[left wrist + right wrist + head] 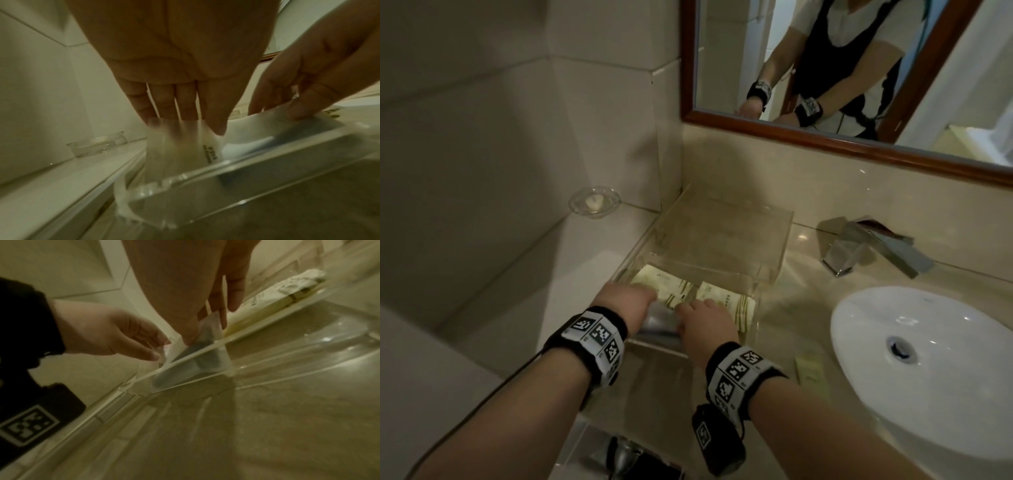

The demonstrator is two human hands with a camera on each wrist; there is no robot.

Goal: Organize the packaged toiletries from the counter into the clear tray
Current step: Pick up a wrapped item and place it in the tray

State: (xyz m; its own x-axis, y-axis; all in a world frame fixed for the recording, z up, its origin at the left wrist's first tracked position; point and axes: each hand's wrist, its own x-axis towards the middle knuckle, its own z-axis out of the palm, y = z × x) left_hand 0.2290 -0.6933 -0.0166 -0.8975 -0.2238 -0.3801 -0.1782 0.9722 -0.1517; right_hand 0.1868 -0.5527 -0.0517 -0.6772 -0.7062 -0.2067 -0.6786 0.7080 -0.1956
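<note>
Two hands (664, 311) crowd tray (784, 240) — sink (866, 342) beside.

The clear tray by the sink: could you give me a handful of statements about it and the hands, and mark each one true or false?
1. Both hands are at the near end of the clear tray. True.
2. The left hand and right hand hold a translucent packet between them. True.
3. The tray holds nothing yet. False: cream packets with green print already lie inside.
4. A small packet lies on the counter beside the basin. True.
5. The glass soap dish sits inside the tray. False: it stands apart on the ledge to the left.
</note>
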